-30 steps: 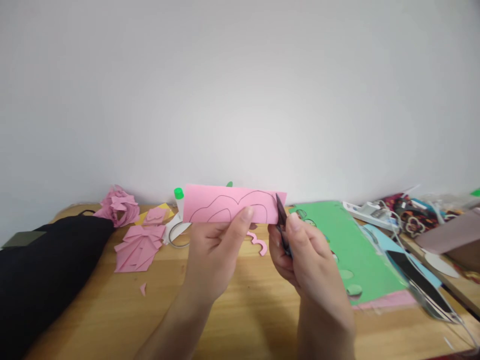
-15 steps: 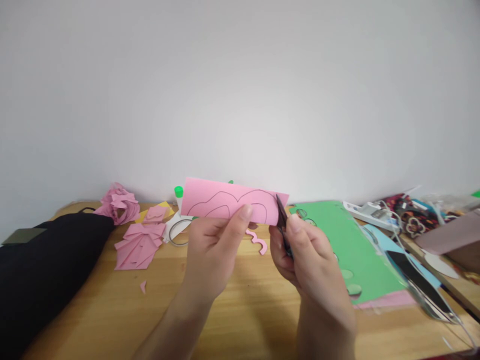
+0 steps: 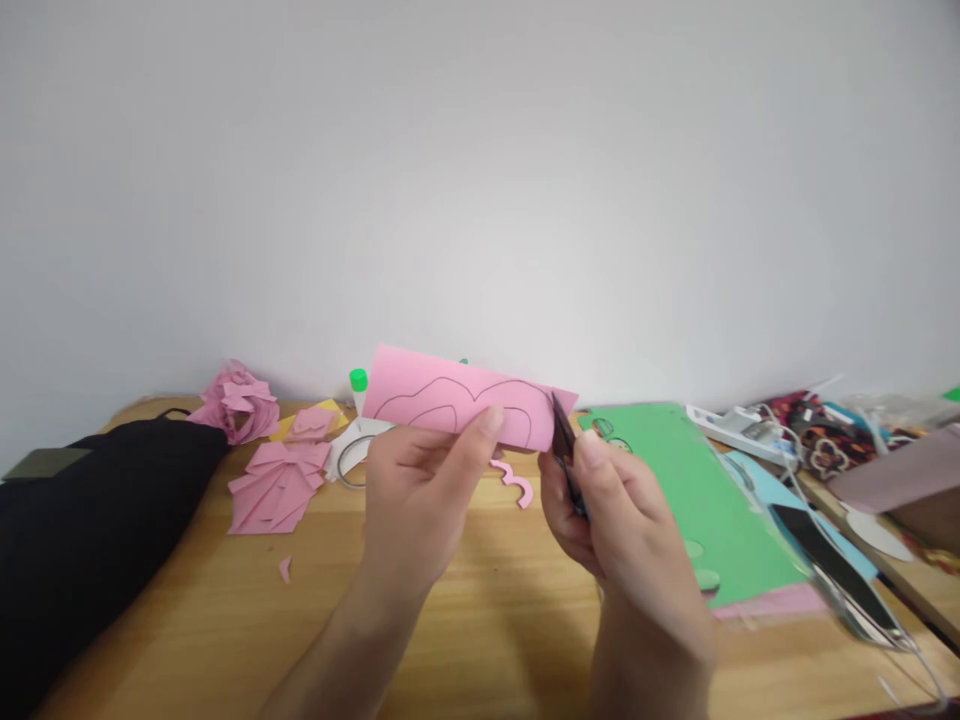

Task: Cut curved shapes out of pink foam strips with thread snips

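My left hand (image 3: 420, 495) pinches the lower edge of a pink paper strip (image 3: 457, 395) held up above the wooden table (image 3: 480, 620). Curved pencil outlines are drawn on the strip. My right hand (image 3: 615, 510) is closed round small dark scissors (image 3: 564, 445), whose blades touch the strip's right end. A small curly pink offcut (image 3: 516, 482) lies on the table between my hands.
Pink paper scraps (image 3: 277, 480) and a crumpled pink wad (image 3: 238, 400) lie at the left beside a black bag (image 3: 82, 530). A green-capped glue tube (image 3: 359, 385) stands behind. Green sheet (image 3: 690, 500), blue paper, a phone (image 3: 836, 570) and cables crowd the right.
The pink strip has tilted a little, its left end rising and its right end dipping toward the scissors. Both hands stay almost in place.
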A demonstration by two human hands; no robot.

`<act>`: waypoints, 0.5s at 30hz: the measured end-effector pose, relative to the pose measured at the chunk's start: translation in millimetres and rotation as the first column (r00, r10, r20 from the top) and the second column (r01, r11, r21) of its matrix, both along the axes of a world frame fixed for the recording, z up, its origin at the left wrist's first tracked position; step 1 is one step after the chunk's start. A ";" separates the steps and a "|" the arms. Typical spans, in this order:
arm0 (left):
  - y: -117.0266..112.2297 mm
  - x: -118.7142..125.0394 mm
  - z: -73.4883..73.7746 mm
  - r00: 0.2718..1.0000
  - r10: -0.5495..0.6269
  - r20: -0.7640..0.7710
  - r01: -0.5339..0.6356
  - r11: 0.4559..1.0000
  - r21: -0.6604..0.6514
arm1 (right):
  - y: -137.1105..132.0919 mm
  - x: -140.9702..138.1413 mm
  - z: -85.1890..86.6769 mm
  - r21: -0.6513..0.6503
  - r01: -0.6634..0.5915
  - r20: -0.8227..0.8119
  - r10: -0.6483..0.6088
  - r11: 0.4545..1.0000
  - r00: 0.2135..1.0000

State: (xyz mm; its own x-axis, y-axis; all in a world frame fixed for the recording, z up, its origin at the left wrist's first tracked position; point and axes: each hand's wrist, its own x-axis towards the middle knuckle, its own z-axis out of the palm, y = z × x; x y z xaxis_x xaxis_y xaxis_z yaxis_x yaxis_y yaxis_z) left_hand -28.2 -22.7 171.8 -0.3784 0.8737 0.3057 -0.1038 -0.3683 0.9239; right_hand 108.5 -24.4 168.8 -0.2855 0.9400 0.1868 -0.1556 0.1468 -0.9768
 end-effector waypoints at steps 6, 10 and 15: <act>-1.6 -0.6 0.4 0.999 0.013 -0.034 -0.013 1.000 0.003 | -0.3 -0.3 -1.3 -0.023 -0.024 -0.045 0.023 0.999 0.999; -1.2 -0.8 -0.3 0.999 0.015 -0.050 -0.015 1.000 0.004 | -0.1 0.5 -2.7 -0.015 -0.034 -0.065 0.033 0.999 0.997; -0.7 -0.8 -0.6 0.998 0.032 -0.052 -0.031 0.999 0.009 | 1.4 0.0 -0.7 0.002 -0.021 -0.064 0.021 1.000 0.998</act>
